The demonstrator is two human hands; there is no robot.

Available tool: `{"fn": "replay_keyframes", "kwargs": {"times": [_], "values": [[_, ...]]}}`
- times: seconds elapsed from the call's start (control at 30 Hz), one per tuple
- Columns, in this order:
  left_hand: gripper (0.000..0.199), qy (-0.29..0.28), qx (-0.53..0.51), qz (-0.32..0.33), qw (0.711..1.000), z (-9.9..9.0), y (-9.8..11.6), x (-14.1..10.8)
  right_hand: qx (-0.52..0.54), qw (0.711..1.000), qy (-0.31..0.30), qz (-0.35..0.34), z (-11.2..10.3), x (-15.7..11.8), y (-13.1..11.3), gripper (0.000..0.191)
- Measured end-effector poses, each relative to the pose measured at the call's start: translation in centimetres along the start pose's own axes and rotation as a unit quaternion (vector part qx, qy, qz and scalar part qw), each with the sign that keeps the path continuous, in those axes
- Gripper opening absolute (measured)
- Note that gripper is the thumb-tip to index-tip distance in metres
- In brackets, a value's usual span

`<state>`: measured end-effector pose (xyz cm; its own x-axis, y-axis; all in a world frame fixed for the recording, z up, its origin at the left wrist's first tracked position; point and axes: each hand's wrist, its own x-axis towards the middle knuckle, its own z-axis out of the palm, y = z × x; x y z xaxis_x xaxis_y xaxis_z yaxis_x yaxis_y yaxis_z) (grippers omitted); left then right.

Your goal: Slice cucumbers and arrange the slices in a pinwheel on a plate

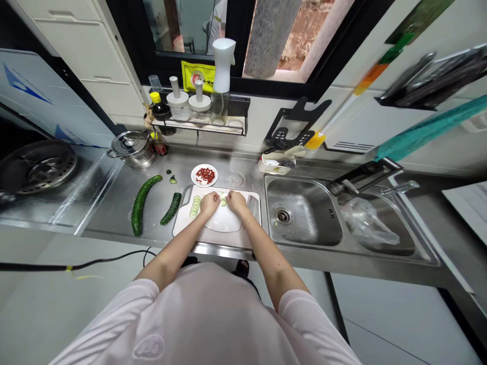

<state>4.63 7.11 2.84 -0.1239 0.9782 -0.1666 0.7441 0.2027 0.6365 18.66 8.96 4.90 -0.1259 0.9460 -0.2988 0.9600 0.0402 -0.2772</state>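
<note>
A white plate (222, 223) rests on the pale cutting board (183, 223) in front of me. Over its far part, my left hand (210, 203) and my right hand (236, 202) are close together with fingers curled in. A few pale green cucumber slices (223, 203) lie between the fingertips. Whatever each hand pinches is too small to make out. Left of the plate, a row of overlapping cucumber slices (195, 207) lies on the board. A knife (252, 205) lies at the board's right side, partly hidden by my right hand and forearm.
Left of the board lie a cut cucumber piece (171, 209) and a long whole cucumber (144, 203). Behind it sits a small dish of chopped red pieces (204, 175). A lidded pot (134, 148) stands back left. The sink (304, 213) is on the right.
</note>
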Motion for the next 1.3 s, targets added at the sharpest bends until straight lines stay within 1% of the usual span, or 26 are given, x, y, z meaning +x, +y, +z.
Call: {"fn": "replay_keyframes", "kwargs": {"times": [0.27, 0.5, 0.67, 0.83, 0.93, 1.1, 1.3], "values": [[0.018, -0.01, 0.053, 0.025, 0.998, 0.5, -0.1, 0.3, -0.023, 1.0, -0.005, -0.013, 0.3, 0.6, -0.3, 0.028], [0.019, -0.01, 0.087, 0.049, 0.995, 0.8, -0.5, 0.7, -0.044, 0.999, 0.003, -0.02, 0.8, 0.8, -0.5, 0.028], [0.02, 0.0, 0.113, 0.069, 0.991, 0.9, -0.8, 0.6, -0.053, 0.998, 0.011, -0.023, 1.1, 0.9, -0.5, 0.028], [0.022, -0.003, 0.129, 0.079, 0.988, 0.6, -0.8, 0.3, -0.058, 0.998, 0.015, -0.018, 1.2, 0.9, -0.3, 0.027], [0.025, -0.008, 0.137, 0.111, 0.984, 0.3, -0.9, -0.1, -0.058, 0.998, 0.021, -0.012, 1.2, 0.7, 0.0, 0.027], [0.032, -0.039, 0.164, 0.184, 0.968, 0.5, -1.4, -0.7, -0.057, 0.998, 0.031, 0.002, 1.7, 0.6, 0.7, 0.027], [0.032, -0.054, 0.19, 0.217, 0.956, 1.0, -2.1, -0.7, -0.06, 0.998, 0.036, 0.005, 2.1, 0.7, 1.0, 0.025]]}}
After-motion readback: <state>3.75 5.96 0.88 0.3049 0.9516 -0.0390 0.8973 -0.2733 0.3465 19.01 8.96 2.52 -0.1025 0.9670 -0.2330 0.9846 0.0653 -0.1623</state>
